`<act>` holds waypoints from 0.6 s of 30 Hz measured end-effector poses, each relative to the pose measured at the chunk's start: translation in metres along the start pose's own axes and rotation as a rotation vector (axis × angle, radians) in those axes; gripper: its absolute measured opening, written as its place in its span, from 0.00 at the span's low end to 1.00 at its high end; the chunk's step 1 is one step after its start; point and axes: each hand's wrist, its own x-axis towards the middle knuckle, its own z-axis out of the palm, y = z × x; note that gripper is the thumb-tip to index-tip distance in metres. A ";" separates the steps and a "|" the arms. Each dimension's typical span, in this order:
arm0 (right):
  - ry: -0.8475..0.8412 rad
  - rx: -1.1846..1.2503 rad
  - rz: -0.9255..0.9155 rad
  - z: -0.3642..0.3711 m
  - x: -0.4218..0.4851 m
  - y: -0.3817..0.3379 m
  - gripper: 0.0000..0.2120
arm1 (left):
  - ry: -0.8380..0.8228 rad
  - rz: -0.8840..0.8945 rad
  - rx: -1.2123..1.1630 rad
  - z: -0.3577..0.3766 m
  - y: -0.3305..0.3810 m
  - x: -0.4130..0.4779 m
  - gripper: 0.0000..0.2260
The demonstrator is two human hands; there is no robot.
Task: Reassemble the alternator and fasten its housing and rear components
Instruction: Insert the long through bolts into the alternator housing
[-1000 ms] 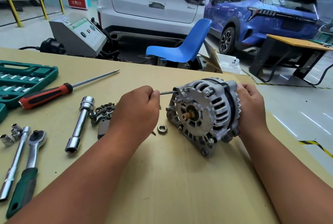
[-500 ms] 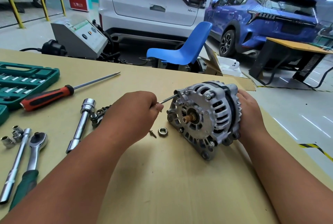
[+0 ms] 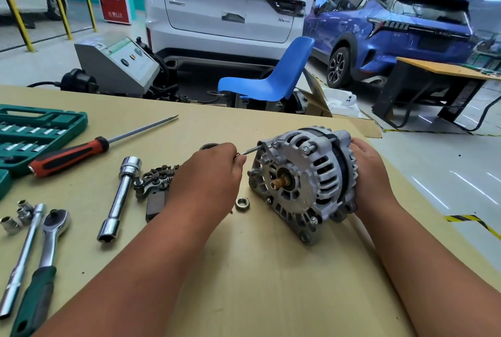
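Note:
The silver alternator [image 3: 303,185] stands on edge on the tan workbench [image 3: 257,282], its shaft end facing me. My right hand [image 3: 371,176] grips its far right side and steadies it. My left hand [image 3: 208,182] pinches the head of a long through bolt [image 3: 250,150] whose tip sits in a hole at the housing's upper left rim. A loose nut [image 3: 242,203] lies on the bench between my left hand and the alternator. A dark rectifier part [image 3: 156,182] lies just left of my left hand, partly hidden by it.
Left of my hands lie a chrome tube socket wrench [image 3: 119,198], a red-handled screwdriver [image 3: 70,156], a ratchet [image 3: 51,233], an extension bar [image 3: 24,258], small sockets [image 3: 16,217] and a green socket case [image 3: 35,133]. A blue chair [image 3: 271,76] and cars stand beyond the bench.
My left hand has shifted slightly up and right with the bolt, which now angles upward into the housing's rim. The alternator is tilted a little differently under my right hand.

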 end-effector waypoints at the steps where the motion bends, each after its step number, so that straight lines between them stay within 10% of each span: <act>1: 0.000 0.006 0.003 0.000 0.000 0.000 0.13 | 0.012 -0.007 -0.003 0.001 0.000 0.002 0.16; 18: 0.012 -0.133 -0.041 -0.002 -0.003 -0.007 0.17 | -0.017 0.110 -0.212 0.020 0.012 0.009 0.17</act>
